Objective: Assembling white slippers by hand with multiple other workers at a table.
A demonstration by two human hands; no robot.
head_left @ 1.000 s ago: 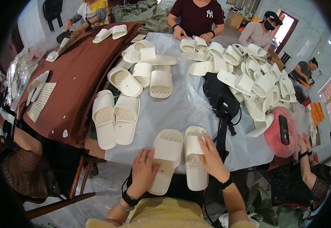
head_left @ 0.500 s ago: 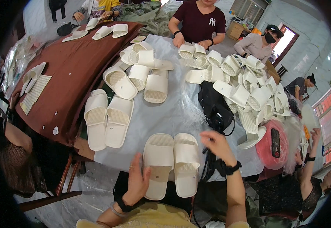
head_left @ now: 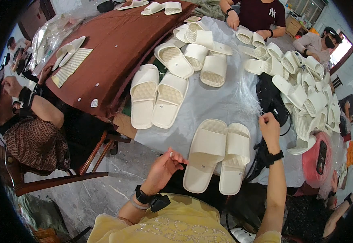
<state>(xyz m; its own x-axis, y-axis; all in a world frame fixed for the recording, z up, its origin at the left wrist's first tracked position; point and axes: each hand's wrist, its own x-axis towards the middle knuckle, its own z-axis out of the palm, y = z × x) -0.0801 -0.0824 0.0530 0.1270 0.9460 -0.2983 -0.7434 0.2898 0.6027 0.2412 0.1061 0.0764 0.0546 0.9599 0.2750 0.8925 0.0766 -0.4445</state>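
At the near edge of the table (head_left: 225,101), covered in clear plastic sheet, lies a pair of cream slides (head_left: 219,156), side by side and touching, soles down, heels over the rim toward the person (each has one broad strap and a dimpled footbed). Left hand (head_left: 164,168) hovers just beside the left slide, fingers loosely curled, holding nothing. Right hand (head_left: 269,129) is near the right slide, fingers bent at a black bag (head_left: 271,99); whether it grips is unclear.
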